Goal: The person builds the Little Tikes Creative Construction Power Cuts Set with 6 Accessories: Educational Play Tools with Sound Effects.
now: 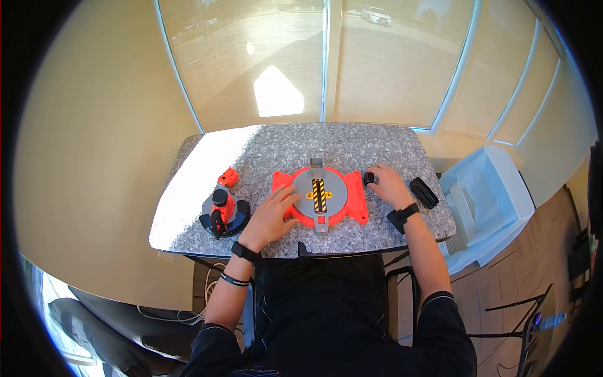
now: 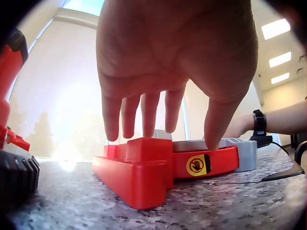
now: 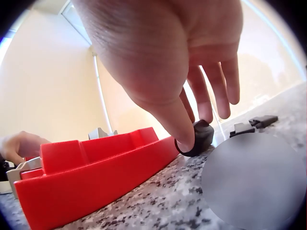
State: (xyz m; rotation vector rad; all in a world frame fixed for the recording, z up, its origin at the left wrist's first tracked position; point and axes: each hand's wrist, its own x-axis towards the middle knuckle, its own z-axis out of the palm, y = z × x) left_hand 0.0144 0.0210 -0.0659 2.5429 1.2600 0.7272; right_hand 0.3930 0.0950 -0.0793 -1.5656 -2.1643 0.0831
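Note:
A red plastic base (image 1: pixel 357 200) with a round grey disc (image 1: pixel 304 199) lies on the speckled table. Down the disc's middle runs a black-and-yellow striped strip (image 1: pixel 320 196). My left hand (image 1: pixel 269 217) spreads its fingers over the base's left side, fingertips right at its top in the left wrist view. At the base's right edge, my right hand (image 1: pixel 388 187) pinches a small black rounded piece (image 3: pixel 203 138) between thumb and index finger, close over the tabletop. Its other fingers are extended. What the piece is, I cannot tell.
To the left stands a red-and-black toy part (image 1: pixel 221 202) on a dark round base, with a small red piece (image 1: pixel 228 178) behind it. Black parts (image 1: pixel 424 193) lie at the table's right. A bin with a light-blue liner (image 1: pixel 496 188) stands beyond the right edge.

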